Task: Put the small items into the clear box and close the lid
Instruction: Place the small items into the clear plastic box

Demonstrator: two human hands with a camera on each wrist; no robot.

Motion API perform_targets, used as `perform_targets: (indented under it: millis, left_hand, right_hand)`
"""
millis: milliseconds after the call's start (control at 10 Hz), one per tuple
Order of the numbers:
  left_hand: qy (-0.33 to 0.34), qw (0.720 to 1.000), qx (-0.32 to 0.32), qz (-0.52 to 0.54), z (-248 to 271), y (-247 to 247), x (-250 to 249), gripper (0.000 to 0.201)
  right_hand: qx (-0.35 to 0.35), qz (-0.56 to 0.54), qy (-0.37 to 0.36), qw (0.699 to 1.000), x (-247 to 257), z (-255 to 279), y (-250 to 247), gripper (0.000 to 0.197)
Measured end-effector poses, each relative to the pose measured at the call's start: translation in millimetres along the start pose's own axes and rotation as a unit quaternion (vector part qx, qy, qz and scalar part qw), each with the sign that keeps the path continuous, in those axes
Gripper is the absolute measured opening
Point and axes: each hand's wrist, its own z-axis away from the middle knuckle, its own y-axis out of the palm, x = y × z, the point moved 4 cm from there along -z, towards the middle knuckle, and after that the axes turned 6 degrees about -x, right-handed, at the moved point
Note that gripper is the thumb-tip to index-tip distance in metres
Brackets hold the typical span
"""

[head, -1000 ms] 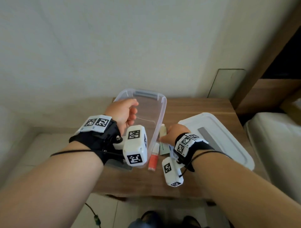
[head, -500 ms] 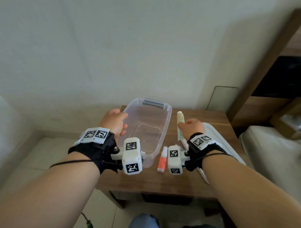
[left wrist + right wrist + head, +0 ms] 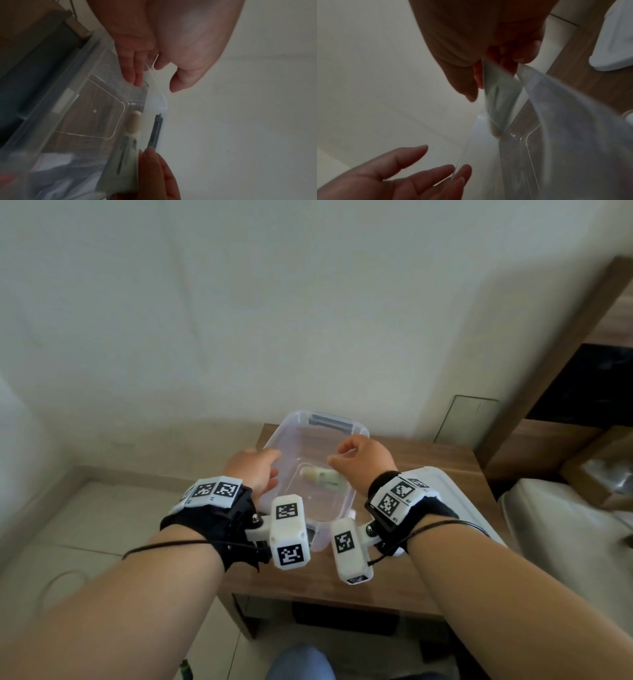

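The clear box [image 3: 356, 436] stands open on the wooden table [image 3: 411, 460]. My right hand [image 3: 337, 462] hovers over it and pinches the flat end of a pale green tube [image 3: 323, 475]. The tube slants down inside the box, its beige cap [image 3: 135, 121] low by the far wall. The right wrist view shows the thumb and fingers closed on the tube's tail [image 3: 498, 81]. My left hand [image 3: 270, 463] rests on the box's left rim, its fingers [image 3: 133, 73] fairly straight inside the wall and the thumb [image 3: 180, 81] outside. The white lid [image 3: 445, 491] lies right of the box.
The table stands against a pale wall, with tiled floor [image 3: 85, 525] to its left and a white bed [image 3: 565, 525] to its right. The wrist cameras [image 3: 349, 549] hide the table just in front of the box.
My right hand has lifted the green tube from beside the box and brought it left, down into the box. The left hand has stayed on the left rim with its fingers less curled.
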Motion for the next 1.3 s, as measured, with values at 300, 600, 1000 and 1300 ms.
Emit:
perform_targets:
  millis: [300, 600, 1000, 1300]
  left_hand:
    - [0.011, 0.998, 0.012, -0.060, 3, 2, -1, 0.017]
    - [0.001, 0.997, 0.017, -0.072, 2, 8, -2, 0.020]
    - [0.038, 0.992, 0.003, -0.121, 4, 4, -4, 0.023]
    - [0.070, 0.979, 0.004, -0.192, 25, 7, -11, 0.020]
  right_hand:
    - [-0.116, -0.079, 0.212, 0.967, -56, 16, -10, 0.023]
    - [0.140, 0.115, 0.216, 0.959, -73, 32, 42, 0.020]
    - [0.064, 0.055, 0.241, 0.967, -63, 26, 11, 0.017]
    - [-0.138, -0.093, 0.174, 0.970, -33, 2, -67, 0.005]
